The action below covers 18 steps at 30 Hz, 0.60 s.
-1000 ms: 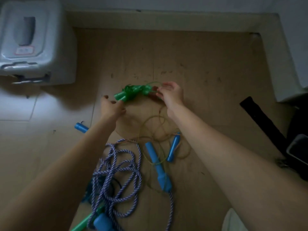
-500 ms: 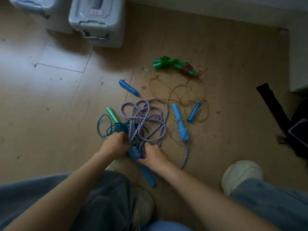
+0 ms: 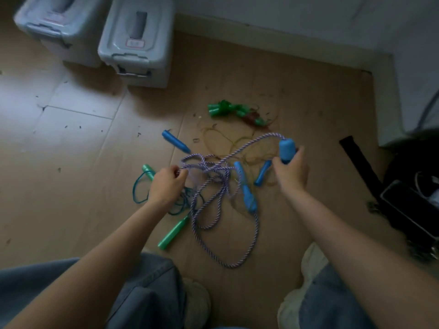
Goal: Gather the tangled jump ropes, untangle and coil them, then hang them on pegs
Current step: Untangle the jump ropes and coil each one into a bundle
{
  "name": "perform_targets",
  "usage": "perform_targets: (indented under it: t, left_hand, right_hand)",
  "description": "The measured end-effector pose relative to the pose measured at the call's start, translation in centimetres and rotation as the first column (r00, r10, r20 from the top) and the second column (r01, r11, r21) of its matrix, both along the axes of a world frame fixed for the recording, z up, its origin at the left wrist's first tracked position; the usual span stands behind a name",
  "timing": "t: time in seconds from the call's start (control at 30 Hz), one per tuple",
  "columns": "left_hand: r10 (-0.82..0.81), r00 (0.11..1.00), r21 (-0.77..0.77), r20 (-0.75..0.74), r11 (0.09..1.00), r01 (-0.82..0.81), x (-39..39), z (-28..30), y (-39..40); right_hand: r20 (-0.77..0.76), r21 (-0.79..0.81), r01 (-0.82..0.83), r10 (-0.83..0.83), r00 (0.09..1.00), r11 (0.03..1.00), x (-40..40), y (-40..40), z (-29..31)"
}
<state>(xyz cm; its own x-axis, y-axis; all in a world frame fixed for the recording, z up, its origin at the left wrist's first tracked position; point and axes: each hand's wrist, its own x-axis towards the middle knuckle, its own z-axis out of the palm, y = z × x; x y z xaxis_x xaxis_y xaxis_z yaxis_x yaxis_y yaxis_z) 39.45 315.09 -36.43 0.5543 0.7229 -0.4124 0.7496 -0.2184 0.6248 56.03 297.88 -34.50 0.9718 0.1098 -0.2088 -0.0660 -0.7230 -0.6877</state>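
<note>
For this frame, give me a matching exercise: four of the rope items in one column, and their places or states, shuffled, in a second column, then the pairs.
Things:
1. Blue handle
2. Braided rope
3. Green bundle
4. Light green handle

Places or states:
A. Lying on the floor near the person's knee
B. Gripped in the right hand, lifted off the floor
C. Lying apart, far side of the pile, no hand on it
D. Pinched by the left hand, looping down to the floor

Pairs: 1-B, 2-D, 3-C, 4-A
</note>
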Motion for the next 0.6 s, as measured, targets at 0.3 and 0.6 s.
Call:
perform_targets:
  t: [0.3,0.6]
  left_hand:
    - [-0.788,0.586,-0.490,-0.187,0.592,0.640,0.9,0.4,0.3]
    - [-0.405,0.885,0.170,-0.232,0.879,0.446,1.3,-3.9,2.6]
  right_hand:
    - [-0.365,0.123,-0.252,0.280,0.888,0.960,-2.0,2.1,-2.9]
    - [-0.276,-0.295,-0.842,0.803,0.528,0.452,-4.8,7.1,-9.2]
